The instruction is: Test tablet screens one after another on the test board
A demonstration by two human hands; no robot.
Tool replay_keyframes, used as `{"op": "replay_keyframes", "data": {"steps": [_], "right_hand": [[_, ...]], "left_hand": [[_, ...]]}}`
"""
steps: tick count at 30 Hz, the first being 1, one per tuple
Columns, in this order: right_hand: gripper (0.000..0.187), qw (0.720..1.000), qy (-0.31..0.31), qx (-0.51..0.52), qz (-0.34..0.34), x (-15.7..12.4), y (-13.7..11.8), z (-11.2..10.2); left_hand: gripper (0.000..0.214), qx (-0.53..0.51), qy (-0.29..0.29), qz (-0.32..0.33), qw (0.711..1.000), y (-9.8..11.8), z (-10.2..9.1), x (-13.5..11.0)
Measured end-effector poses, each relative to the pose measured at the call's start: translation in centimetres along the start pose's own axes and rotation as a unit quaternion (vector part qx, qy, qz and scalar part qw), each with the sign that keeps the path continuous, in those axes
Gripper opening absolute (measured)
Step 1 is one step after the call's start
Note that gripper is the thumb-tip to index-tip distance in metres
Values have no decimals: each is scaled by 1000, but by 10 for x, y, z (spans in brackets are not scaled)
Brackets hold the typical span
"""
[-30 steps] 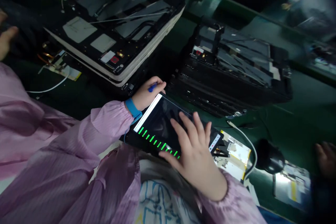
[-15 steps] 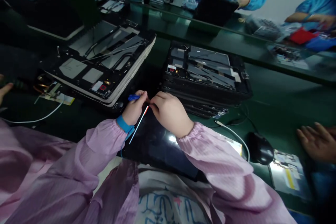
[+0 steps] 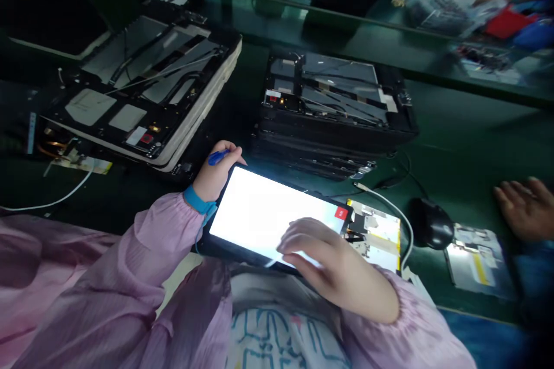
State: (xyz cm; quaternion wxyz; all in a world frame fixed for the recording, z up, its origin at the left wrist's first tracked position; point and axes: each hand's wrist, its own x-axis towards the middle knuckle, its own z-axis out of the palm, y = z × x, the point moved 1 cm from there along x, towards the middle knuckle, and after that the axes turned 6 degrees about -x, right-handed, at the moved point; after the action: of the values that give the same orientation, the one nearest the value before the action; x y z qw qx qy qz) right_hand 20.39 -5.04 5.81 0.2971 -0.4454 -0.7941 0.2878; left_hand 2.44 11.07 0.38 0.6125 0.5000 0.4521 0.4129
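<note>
A tablet (image 3: 259, 207) lies in front of me with its screen lit bright white and a red patch near its right end. At its far left corner is my left hand (image 3: 216, 173), closed around a small blue plastic tool (image 3: 217, 157); whether it also grips the tablet's edge is hidden. Over the lower right part of the screen hovers my right hand (image 3: 329, 259), fingers loosely bent and apart from the thumb, with nothing visible in them. I cannot tell whether a fingertip touches the glass.
Stacked opened tablet bodies stand behind left (image 3: 142, 86) and behind right (image 3: 329, 109). Bare tablet parts (image 3: 376, 230), a white cable (image 3: 389, 207) and a black mouse (image 3: 428, 225) lie on the right. Another person's hand (image 3: 523, 207) rests at the far right.
The tablet's dark screen has lit up white. My right hand has left the upper left corner and moved right and toward me; my left hand stays near that corner.
</note>
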Motion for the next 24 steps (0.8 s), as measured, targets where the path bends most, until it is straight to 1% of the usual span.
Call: {"op": "replay_keyframes", "data": {"steps": [2,4,5,6,8,9,10,11,12,13,15,17,18,20,21,22,24], "right_hand": [[15,998,38,51,30,-22,8,-12],[13,985,121,82,88,-42,18,-23],[12,972,178,92,123,-51,23,-28],[10,952,242,101,160,-59,27,-33],[8,900,355,126,218,-72,35,-39],[7,877,398,135,230,-77,37,-40],[7,863,427,141,229,-81,39,-41],[7,856,445,143,222,-84,40,-42],[7,856,448,147,214,-86,40,-42],[8,859,442,152,207,-87,38,-41],[8,876,406,170,197,-87,33,-37],[9,910,328,184,171,-82,23,-31],[11,933,274,184,143,-78,18,-27],[16,969,160,171,81,-69,7,-21],[18,979,113,164,54,-65,3,-18],[19,984,77,158,33,-61,-1,-16],[21,988,39,151,1,-58,-7,-16]], "left_hand": [[18,-7,1,-1,1000,1,1,0],[16,-10,-1,2,1000,2,2,0],[16,-8,-3,1,1000,2,3,-1],[15,-4,-5,-1,1000,3,3,-1],[13,8,-6,-6,1000,4,4,-1],[12,14,-5,-8,1000,4,5,-1],[11,20,-3,-8,1000,5,6,-1],[11,25,-3,-9,1000,6,6,-1],[11,31,-2,-8,999,6,7,-1],[10,37,-3,-9,999,7,8,-1],[10,53,-3,-9,999,7,10,-1],[10,68,-1,-7,998,7,10,0],[11,72,-6,-7,997,7,10,0],[16,78,-40,-15,996,5,8,1],[20,82,-66,-21,994,5,7,1],[24,89,-92,-27,991,5,6,2],[33,115,-132,-31,984,5,3,2]]}}
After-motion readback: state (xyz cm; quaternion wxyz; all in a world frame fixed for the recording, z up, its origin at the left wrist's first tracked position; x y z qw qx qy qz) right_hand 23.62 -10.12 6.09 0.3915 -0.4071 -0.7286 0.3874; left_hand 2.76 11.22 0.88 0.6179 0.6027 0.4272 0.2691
